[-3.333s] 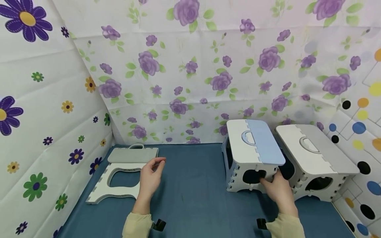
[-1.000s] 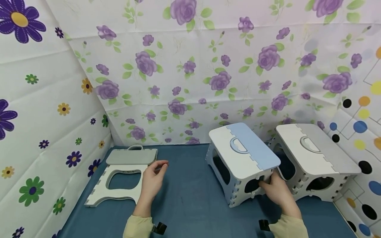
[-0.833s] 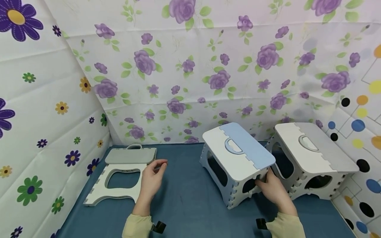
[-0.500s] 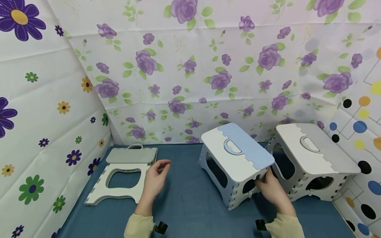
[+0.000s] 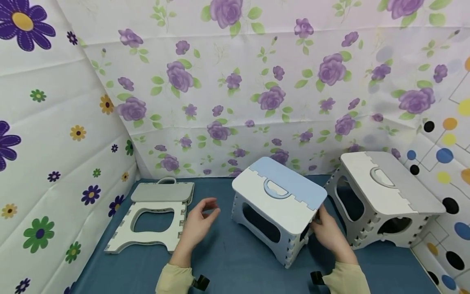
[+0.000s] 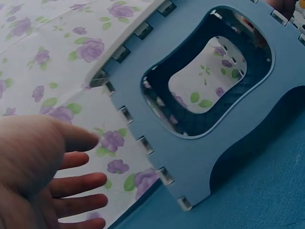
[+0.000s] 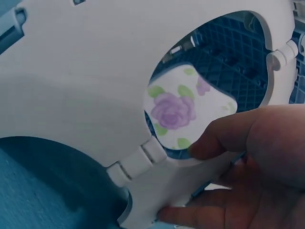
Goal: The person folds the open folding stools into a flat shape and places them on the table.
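Right hand [image 5: 328, 232] pinching blue-and-white stool [image 5: 277, 210] by its end panel [image 7: 71, 95] — stool left of that grip, left hand [image 5: 198, 223] beyond, fingers apart. Likely light, stiff, smooth; handle [image 5: 272, 193] looks surest hold.

My left hand [image 5: 200, 222] relaxed, my right hand [image 5: 328, 233] pinching.
Both my arms reach forward, well apart, in pale yellow sleeves [image 5: 172, 279] that end above bare wrists. My left fingers [image 6: 78, 186] are slightly spread and loosely bent, the left thumb [image 6: 78, 138] apart from them; my right thumb [image 7: 214, 138] presses toward the right fingers [image 7: 195, 217] in a grip.
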`<state>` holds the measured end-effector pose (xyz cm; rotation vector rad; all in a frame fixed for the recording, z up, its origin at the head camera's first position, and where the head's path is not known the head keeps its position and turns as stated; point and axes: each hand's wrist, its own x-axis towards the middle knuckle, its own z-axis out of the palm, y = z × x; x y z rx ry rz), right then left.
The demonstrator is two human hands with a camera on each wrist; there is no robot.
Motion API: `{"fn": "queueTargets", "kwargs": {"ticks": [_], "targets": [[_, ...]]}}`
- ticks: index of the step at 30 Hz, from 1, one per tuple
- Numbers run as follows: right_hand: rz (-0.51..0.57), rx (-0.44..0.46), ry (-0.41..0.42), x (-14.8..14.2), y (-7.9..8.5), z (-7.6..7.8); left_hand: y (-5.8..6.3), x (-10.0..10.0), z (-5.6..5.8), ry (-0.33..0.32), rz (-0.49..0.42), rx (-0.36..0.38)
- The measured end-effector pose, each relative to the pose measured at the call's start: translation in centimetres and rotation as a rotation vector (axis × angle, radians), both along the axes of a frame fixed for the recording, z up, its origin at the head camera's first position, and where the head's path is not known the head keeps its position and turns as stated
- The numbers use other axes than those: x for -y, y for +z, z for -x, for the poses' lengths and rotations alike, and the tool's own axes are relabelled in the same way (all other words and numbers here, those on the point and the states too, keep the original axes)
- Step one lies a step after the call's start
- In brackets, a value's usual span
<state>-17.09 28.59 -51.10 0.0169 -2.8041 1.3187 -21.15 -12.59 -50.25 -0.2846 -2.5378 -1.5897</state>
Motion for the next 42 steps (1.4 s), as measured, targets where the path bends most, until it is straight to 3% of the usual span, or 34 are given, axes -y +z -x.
{"fn": "queueTargets", "kwargs": {"ticks": [7,11,15,25,32,42], "targets": [[0.064,-0.072,0.035,1.0,-0.9,0.2,-0.5,-0.4,-0.2,-0.182,0.063,0.078],[0.051,-0.123,0.05,1.5,-1.4,0.3,-0.8,-0.6,-0.4,-0.239,0.07,0.117],[0.043,-0.123,0.023,2.1,-1.4,0.6,-1.1,-0.9,-0.3,-0.256,0.063,0.14],[0.015,-0.022,-0.076,2.9,-0.8,0.6,-1.6,-1.2,-0.4,-0.254,0.026,0.105],[0.024,0.024,-0.059,2.8,-0.7,-0.1,-1.8,-0.9,-0.9,-0.28,0.064,0.139],[0.039,0.002,-0.025,2.4,0.3,0.0,-1.2,-0.7,-0.5,-0.309,0.062,0.092]]}}
